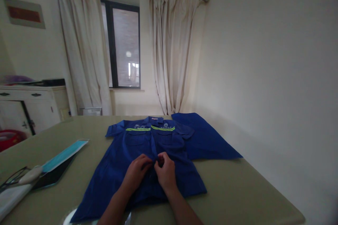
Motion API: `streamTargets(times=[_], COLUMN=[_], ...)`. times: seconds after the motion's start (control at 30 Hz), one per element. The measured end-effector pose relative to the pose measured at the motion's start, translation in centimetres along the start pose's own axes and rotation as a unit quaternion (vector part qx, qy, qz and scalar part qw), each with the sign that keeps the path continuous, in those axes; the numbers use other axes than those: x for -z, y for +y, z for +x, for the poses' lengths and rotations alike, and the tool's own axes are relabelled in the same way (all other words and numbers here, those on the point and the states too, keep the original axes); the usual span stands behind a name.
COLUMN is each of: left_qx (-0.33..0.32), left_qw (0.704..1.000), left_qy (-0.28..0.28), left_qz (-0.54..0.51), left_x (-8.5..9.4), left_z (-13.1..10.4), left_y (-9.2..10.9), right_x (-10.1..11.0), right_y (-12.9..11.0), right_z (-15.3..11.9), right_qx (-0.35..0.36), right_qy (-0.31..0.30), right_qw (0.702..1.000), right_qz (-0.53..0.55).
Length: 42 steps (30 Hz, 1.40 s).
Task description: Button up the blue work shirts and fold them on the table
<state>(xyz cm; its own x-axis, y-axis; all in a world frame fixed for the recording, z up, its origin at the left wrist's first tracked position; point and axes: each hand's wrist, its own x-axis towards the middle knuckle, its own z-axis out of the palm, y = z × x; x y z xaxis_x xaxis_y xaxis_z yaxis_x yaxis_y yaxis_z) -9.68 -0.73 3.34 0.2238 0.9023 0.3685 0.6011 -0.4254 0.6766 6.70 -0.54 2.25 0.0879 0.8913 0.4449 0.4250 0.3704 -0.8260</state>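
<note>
A blue short-sleeved shirt [118, 161] with yellow-green stripes and white prints on the chest lies front up, its collar at the far side. Both hands are at its front placket, around the middle. My left hand [137, 170] pinches the placket edge from the left, thumb and fingers together. Close beside it, my right hand [166, 170] pinches the cloth from the right with thumb and forefinger. The fingertips of the two hands nearly meet. Whatever small part lies between them is hidden.
Another blue cloth [208, 140] lies on the table [237, 190], partly beside the shirt's right sleeve. At the left are a light blue mask [64, 155], a dark tablet-like item [54, 175] and glasses [16, 175]. A wall stands along the right; a white cabinet [43, 107] is behind left.
</note>
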Motion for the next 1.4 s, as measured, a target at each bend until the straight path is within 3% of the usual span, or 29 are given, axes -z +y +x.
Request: streamTargets(times=[0.2,0.4,0.6,0.8,1.07,1.3,1.4], left_qx=[0.021,0.008,0.023,0.035,-0.039,0.003,-0.024], left_qw=[0.998,0.991,0.997,0.993,0.998,0.999,0.999], left_qy=[-0.013,-0.037,-0.02,-0.017,0.021,0.035,0.033], left_qz=[0.062,0.131,0.078,0.115,0.044,0.001,-0.028], left_x=[0.2,-0.5,-0.4,-0.6,-0.9,-1.1,-1.2], left_z=[-0.2,-0.4,-0.5,-0.7,-0.8,-0.4,-0.4], left_y=[0.9,0.8,0.9,0.9,0.4,-0.5,-0.6], right_x=[0.1,-0.1,-0.2,0.2,0.7,0.2,0.2], right_y=[-0.7,-1.2,-0.7,-1.3,-1.1,0.3,0.5], right_z=[-0.3,-0.8,-0.9,-1.1,-0.6,0.0,0.0], right_qx=[0.006,0.052,0.025,0.062,0.055,0.011,0.019], right_qy=[-0.039,-0.015,-0.053,-0.091,-0.062,-0.084,-0.096], right_qw=[0.999,0.996,0.992,0.984,0.997,0.995,0.992], right_qz=[-0.027,-0.065,-0.11,-0.138,0.004,0.055,0.079])
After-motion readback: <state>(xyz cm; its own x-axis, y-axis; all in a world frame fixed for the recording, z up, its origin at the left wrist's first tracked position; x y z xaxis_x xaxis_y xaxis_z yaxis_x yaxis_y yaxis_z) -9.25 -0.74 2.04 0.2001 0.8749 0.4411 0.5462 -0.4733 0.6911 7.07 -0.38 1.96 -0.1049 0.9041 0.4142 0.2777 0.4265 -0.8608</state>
